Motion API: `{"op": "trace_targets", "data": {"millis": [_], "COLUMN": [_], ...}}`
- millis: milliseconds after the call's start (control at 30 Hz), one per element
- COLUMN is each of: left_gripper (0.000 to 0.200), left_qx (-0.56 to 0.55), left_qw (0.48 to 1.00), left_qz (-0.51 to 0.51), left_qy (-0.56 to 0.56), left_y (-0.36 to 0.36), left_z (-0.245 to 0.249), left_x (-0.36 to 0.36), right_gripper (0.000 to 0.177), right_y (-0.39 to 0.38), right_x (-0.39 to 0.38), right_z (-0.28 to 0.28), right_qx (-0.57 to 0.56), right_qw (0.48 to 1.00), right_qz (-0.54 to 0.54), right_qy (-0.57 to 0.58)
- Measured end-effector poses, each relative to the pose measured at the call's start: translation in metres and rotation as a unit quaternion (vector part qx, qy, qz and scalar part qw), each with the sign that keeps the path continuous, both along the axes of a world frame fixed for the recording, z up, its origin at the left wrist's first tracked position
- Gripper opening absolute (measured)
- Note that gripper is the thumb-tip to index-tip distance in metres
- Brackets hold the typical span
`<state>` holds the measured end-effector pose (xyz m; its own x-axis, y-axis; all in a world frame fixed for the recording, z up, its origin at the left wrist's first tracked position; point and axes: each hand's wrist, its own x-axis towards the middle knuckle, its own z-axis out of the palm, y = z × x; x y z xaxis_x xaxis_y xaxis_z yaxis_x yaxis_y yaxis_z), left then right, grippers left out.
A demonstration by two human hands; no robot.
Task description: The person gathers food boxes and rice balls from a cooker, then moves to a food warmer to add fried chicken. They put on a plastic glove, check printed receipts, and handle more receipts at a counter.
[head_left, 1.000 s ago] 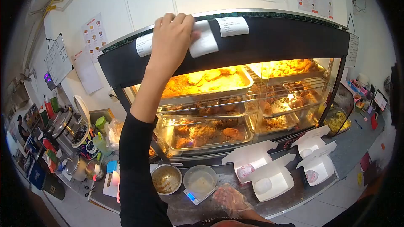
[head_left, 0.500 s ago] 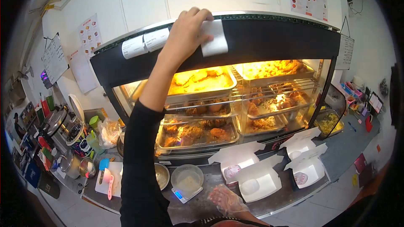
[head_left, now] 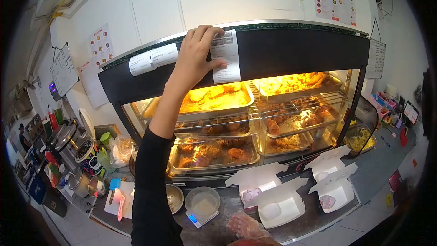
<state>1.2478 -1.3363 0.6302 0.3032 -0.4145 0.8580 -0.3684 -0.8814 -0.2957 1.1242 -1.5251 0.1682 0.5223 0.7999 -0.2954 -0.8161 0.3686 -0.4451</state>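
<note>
My left hand [head_left: 199, 54], bare and in a black sleeve, is raised to the dark top panel of the heated display case [head_left: 296, 43]. Its thumb and fingers grip the left side of a long printed receipt [head_left: 230, 61], which hangs flat against the panel. Two more receipts [head_left: 164, 54] are on the panel to the left. Low in the view is my right hand [head_left: 248, 225] in a clear plastic glove, fingers loosely extended and holding nothing I can see. It is near an open white takeaway box [head_left: 291, 212] containing a rounded white mound.
Trays of fried food [head_left: 218, 98] fill the lit case. More open boxes [head_left: 339, 196] stand on the counter at right. A digital scale [head_left: 202, 218] bears a round clear container [head_left: 202, 200]. A cutting board [head_left: 125, 207] with pink-handled and blue-topped utensils lies at left.
The receipt, curled and blank-looking before, now hangs longer with its print showing. My left hand appears lower, with its thumb lower on the paper. My right hand sits slightly lower in view.
</note>
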Motion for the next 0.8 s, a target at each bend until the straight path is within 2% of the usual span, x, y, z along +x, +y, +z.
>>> {"op": "trace_targets", "data": {"millis": [300, 400, 500, 600, 633, 667, 800], "left_gripper": [0.057, 0.058, 0.059, 0.061, 0.061, 0.055, 0.038], "left_qx": [0.003, 0.01, 0.018, 0.025, 0.026, 0.034, 0.076], "left_qw": [1.0, 0.999, 0.998, 0.998, 0.998, 0.998, 0.98], "left_qz": [0.019, 0.032, 0.051, 0.053, 0.054, 0.055, 0.168], "left_qy": [0.011, 0.013, 0.007, 0.012, 0.013, -0.001, -0.072], "left_y": [-0.001, 0.0, -0.002, -0.002, -0.001, -0.002, -0.005], "left_z": [0.0, 0.0, 0.0, 0.0, 0.0, 0.0, 0.002], "left_x": [0.0, 0.002, 0.002, 0.002, 0.002, 0.002, 0.001], "right_gripper": [0.043, 0.042, 0.043, 0.044, 0.044, 0.044, 0.043], "right_y": [-0.001, 0.003, 0.005, 0.007, 0.006, 0.006, 0.006], "right_x": [-0.009, -0.008, -0.01, -0.017, -0.02, -0.022, -0.027], "right_z": [-0.006, -0.017, -0.017, 0.024, 0.021, 0.014, 0.0], "right_qx": [-0.023, 0.027, 0.027, -0.104, -0.088, -0.071, -0.023], "right_qw": [1.0, 0.999, 0.996, 0.994, 0.996, 0.997, 0.998], "right_qz": [0.01, 0.016, 0.021, 0.011, -0.002, -0.015, -0.047], "right_qy": [0.001, 0.041, 0.077, 0.033, 0.025, 0.016, -0.027]}}
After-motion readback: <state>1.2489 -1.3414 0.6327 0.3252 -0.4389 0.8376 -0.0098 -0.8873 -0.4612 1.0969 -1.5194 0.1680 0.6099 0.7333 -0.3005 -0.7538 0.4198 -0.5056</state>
